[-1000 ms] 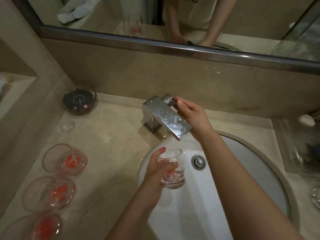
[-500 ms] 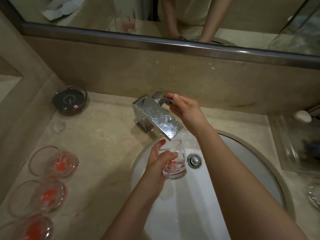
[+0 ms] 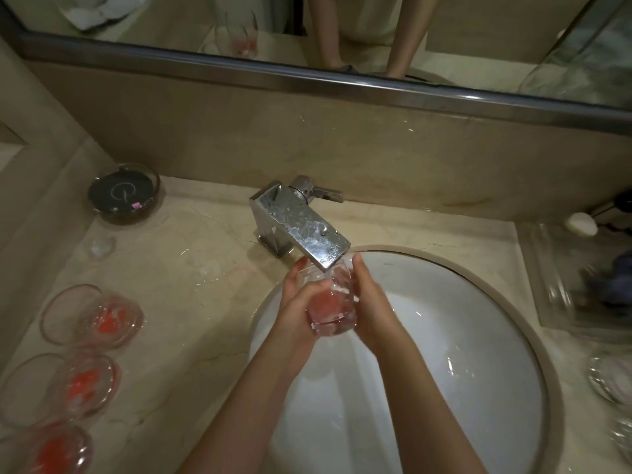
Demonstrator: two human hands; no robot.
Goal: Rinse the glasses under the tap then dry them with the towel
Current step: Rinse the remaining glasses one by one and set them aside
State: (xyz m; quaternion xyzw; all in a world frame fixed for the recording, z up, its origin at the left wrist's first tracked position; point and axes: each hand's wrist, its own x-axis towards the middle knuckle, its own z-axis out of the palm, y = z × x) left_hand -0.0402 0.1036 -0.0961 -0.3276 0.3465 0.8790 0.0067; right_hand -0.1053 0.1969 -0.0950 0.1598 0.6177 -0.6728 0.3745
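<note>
Nearest the camera, both forearms reach up from six o'clock over the white basin [image 3: 478,354] and meet at its far rim. The left hand [image 3: 301,309] wraps the glass [image 3: 330,302] from the nine o'clock side, thumb curled across its front. The right hand [image 3: 372,302] lies against the three o'clock side with its fingers extended along the wall; whether they curl behind the glass is not visible. The glass sits between the two palms directly under the lip of the tap [image 3: 304,234], its mouth tilted up toward twelve o'clock and its thick base pointing back toward six. A pinkish tint shows through the wall, though motion blur hides whether that is the glass's red print or a hand behind it; water appears to be striking it.

The relation that matters for the next move is this axis: mouth toward the spout, base toward the wrists, so turning the glass about that line would seemingly rinse all round. Both hands are equally close to it.

Further out at nine o'clock, three waiting glasses [image 3: 102,316] with red markings lie on their sides on the wet counter [image 3: 191,285]. At ten o'clock sits a dark round dish [image 3: 124,195]. At three o'clock a clear tray [image 3: 561,302] rests by the basin. Farthest, at twelve, the mirror [image 3: 478,46] reflects a white cloth, probably the towel [image 3: 92,12], well away from both hands.
</note>
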